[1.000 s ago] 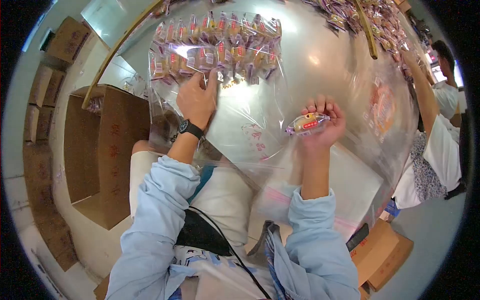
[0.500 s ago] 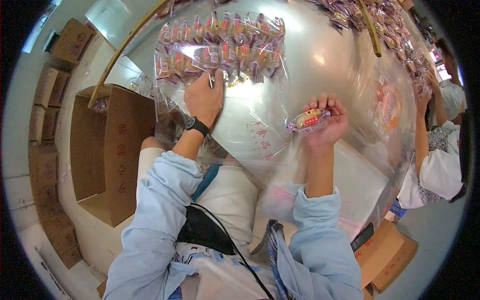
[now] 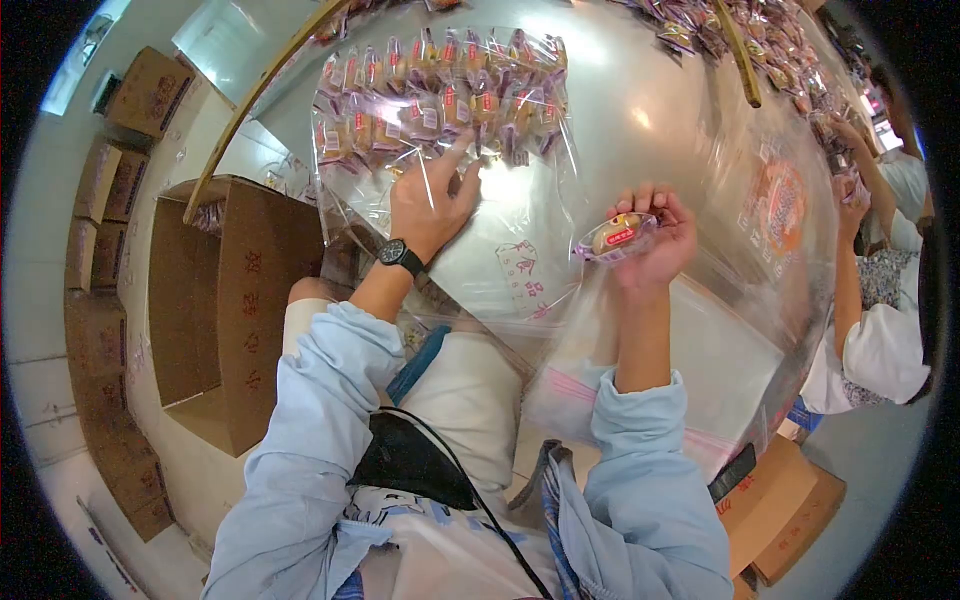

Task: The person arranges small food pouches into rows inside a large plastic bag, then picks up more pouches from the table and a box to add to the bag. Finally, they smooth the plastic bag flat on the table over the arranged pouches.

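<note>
Individually wrapped small cakes (image 3: 440, 105) lie in two rows inside a large clear plastic bag (image 3: 530, 215) that is flat on the metal table. My left hand (image 3: 432, 205), with a black watch on the wrist, is at the lower edge of the nearer row; film seems to cover it. Its index finger and thumb are apart, the index fingertip at a packet, and nothing shows in its grasp. Palm up, my right hand (image 3: 660, 245) holds one wrapped cake (image 3: 622, 233) with a red label, fingers curled behind it.
Loose wrapped cakes (image 3: 770, 55) are heaped at the back right behind a wooden strip (image 3: 738, 55). Printed clear bags (image 3: 775, 210) and a stack of flat bags (image 3: 720, 340) lie at right. An open cardboard box (image 3: 265, 310) stands at left. Another person's arm (image 3: 850, 260) is at far right.
My left hand has shifted slightly right and down along the nearer row, and its index finger now stretches up to a packet further right. My right hand still holds the wrapped cake.
</note>
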A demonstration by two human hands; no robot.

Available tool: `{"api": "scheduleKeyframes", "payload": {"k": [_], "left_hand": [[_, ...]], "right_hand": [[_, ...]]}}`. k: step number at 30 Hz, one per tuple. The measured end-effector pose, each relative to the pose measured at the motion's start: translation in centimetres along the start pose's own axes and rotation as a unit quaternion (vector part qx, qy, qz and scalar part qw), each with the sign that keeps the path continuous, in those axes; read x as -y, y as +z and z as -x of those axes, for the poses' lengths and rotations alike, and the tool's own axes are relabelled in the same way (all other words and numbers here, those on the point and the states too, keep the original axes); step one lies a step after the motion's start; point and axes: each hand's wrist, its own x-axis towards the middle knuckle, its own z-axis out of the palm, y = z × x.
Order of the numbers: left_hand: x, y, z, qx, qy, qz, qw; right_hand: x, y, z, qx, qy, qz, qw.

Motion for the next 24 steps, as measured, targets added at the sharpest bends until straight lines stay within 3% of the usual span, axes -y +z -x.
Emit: {"api": "scheduleKeyframes", "payload": {"k": [10,24], "left_hand": [[0.17,0.13,-0.26,0.097,-0.027,-0.037,0.994],[0.43,0.72,-0.15,0.09,-0.009,-0.07,0.993]], "right_hand": [[-0.31,-0.16,0.06,0.005,0.006,-0.01,1.0],[-0.23,-0.22,0.1,0.017,0.006,0.009,1.0]]}}
